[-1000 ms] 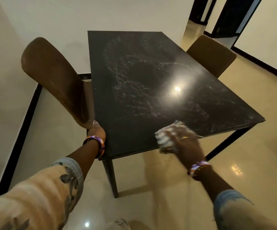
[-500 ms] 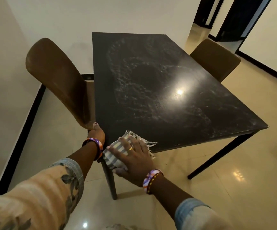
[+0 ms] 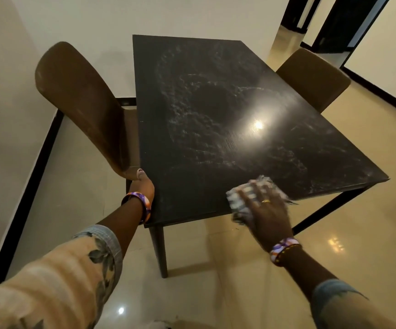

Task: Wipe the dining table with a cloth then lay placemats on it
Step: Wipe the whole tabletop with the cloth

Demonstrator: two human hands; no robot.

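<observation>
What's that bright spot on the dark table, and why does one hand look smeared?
Head view: the spot on the table is glare from a lamp, mirrored again on the floor; the right hand and cloth are motion-blurred; the left hand is sharp.

the room is dim and warm-toned. an overhead lamp throws a bright glare spot on the dark glossy rectangular table top (image 3: pixel 258 125), and its haze shows up the pale smear marks around it. smaller reflections shine on the polished cream floor tiles (image 3: pixel 334 242). my right hand (image 3: pixel 267 211) and the pale striped cloth (image 3: pixel 240 201) under it are motion-blurred. the wide lens bends walls and black skirting at the edges. my patterned beige left sleeve (image 3: pixel 50 281) is soft, out of focus.
</observation>
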